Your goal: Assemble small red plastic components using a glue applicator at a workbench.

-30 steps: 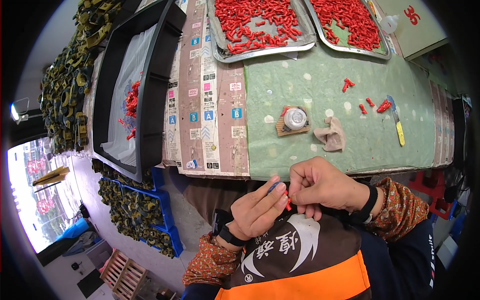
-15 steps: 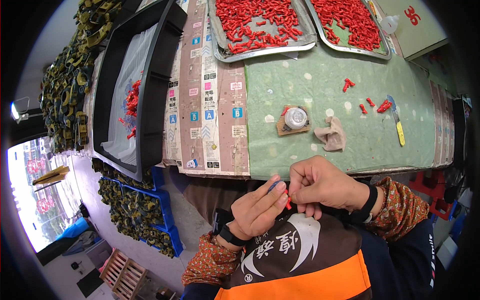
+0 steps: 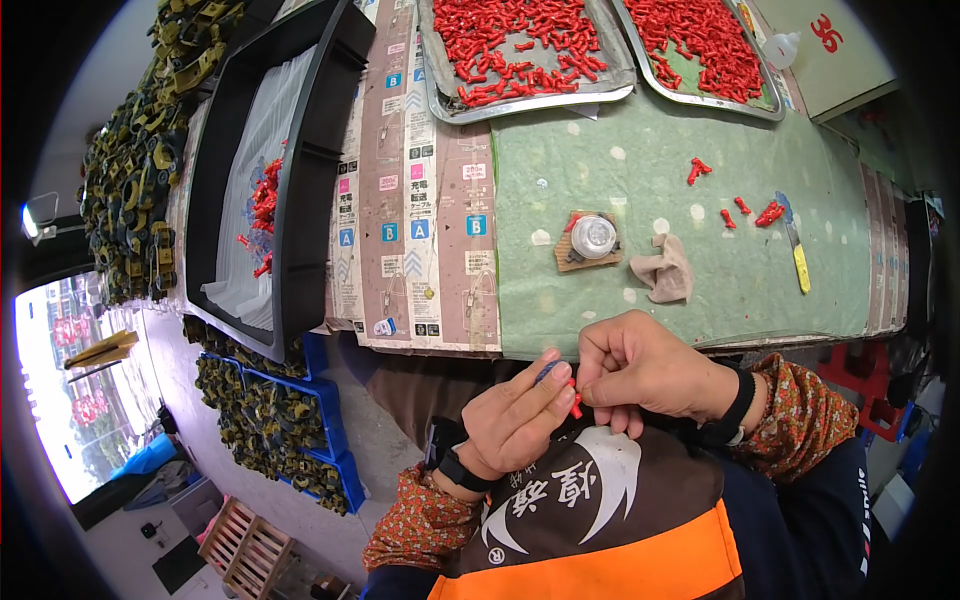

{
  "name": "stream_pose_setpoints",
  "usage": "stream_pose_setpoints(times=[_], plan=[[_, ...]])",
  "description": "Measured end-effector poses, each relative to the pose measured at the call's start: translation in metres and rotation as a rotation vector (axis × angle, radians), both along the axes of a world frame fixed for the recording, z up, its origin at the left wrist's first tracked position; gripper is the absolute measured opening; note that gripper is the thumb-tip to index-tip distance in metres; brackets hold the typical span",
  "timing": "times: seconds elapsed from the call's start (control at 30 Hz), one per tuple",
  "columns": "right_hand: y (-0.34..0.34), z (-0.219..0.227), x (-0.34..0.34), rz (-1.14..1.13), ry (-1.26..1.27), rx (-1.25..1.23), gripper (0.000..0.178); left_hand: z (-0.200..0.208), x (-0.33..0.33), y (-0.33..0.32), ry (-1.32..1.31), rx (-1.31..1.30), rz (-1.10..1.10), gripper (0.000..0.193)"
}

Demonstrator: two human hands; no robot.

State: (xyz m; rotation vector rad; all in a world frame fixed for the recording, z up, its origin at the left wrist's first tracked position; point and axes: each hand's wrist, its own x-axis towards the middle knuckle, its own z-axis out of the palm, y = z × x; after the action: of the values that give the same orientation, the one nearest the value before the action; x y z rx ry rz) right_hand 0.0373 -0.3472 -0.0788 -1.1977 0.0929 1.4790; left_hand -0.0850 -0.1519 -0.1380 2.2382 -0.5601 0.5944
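Jutting between left grip point(image 3: 512, 418) and right grip point(image 3: 642, 374): a red piece point(image 3: 576, 409).

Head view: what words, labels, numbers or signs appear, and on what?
Wording not copied; print stands on:
Brown-and-orange apron: large white characters and emblem.
Printed table covering: coloured labels; finest print too small to read.
Pale box: red handwritten number.
Dark clothing: white lettering.
Bright window: reddish shapes, too blurred.

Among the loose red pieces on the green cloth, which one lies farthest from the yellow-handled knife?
The upper left red piece, alone above the others, which sit lower and closer to the knife.
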Motion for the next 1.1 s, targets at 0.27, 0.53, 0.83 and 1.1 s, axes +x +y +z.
stream_pose_setpoints(times=[0.27,0.53,0.83,1.1], plan=[[0.001,0.0,0.001,0.001,0.002,-0.002,0.006,0.001,0.001,-0.001,-0.006,-0.01,0.009,0.021],[0.0,-0.002,0.001,0.003,-0.003,0.0,0.006,0.001,0.002,-0.001,-0.001,-0.003,0.017,0.02],[-0.002,-0.002,0.0,-0.04,-0.045,0.059,0.009,0.004,0.004,-0.008,0.132,-0.225,0.08,0.028],[-0.002,0.008,0.006,-0.112,-0.186,0.078,0.008,0.014,-0.011,-0.021,0.564,-0.772,0.182,0.026]])
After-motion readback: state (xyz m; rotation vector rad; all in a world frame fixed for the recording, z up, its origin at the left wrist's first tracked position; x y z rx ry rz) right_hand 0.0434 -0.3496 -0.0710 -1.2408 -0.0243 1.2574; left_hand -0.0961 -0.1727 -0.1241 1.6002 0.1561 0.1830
